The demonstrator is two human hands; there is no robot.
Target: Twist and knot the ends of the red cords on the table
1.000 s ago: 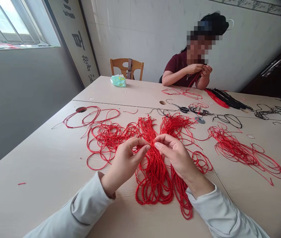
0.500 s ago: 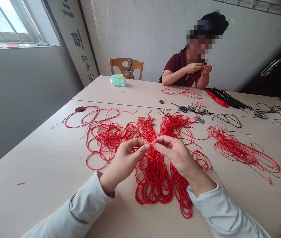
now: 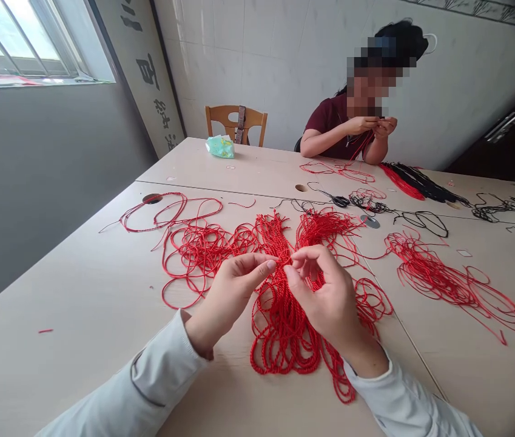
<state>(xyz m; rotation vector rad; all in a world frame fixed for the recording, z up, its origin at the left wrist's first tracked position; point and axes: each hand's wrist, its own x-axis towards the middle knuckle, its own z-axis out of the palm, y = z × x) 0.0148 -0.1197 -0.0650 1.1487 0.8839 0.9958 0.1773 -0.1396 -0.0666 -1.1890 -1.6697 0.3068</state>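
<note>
My left hand (image 3: pixel 234 288) is closed, its thumb and forefinger pinched on a thin red cord over the middle of the table. My right hand (image 3: pixel 323 291) is just to the right, its thumb and forefinger tips slightly apart close to the left fingertips; I make out nothing held between them. Under both hands lies a bundle of twisted red cords (image 3: pixel 284 340), with loops toward me and knotted ends pointing away. Beside it on the right, a second red bundle (image 3: pixel 323 227) is partly covered by my right hand.
Loose red cord (image 3: pixel 198 249) tangles at left, with another red heap (image 3: pixel 448 279) at right. Black scissors (image 3: pixel 339 201) and black cords (image 3: pixel 423 182) lie farther back. A person (image 3: pixel 330 124) works across the table (image 3: pixel 79 364). A tissue pack (image 3: pixel 221 146) sits near a wooden chair (image 3: pixel 257 118).
My right thumb and forefinger have parted and drawn slightly away from the left fingertips. The left hand keeps its pinch. The whole view has shifted slightly.
</note>
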